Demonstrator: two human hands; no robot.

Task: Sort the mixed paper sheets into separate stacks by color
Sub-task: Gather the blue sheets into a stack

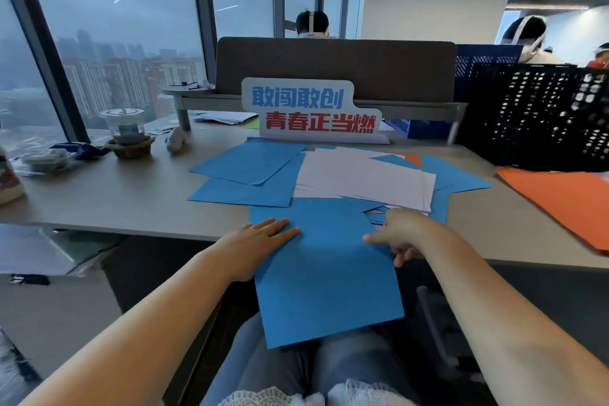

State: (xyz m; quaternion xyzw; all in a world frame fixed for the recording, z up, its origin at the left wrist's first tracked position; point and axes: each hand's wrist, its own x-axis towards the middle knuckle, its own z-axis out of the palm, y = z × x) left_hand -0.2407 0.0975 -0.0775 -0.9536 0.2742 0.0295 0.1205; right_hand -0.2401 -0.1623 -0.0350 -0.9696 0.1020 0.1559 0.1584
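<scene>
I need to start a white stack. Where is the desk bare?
Bare desk lies left of the blue sheets, toward the cup, and in a strip between them and the orange stack. The middle is crowded with overlapping blue and white sheets.

I see one large blue sheet [326, 273] lying flat and hanging half off the near edge of the desk [131, 194], loose blue sheets [250, 171] overlapping behind it to the left, a fanned pile of white sheets [362, 178] mid-desk, and orange sheets [560, 201] apart on the right.
</scene>
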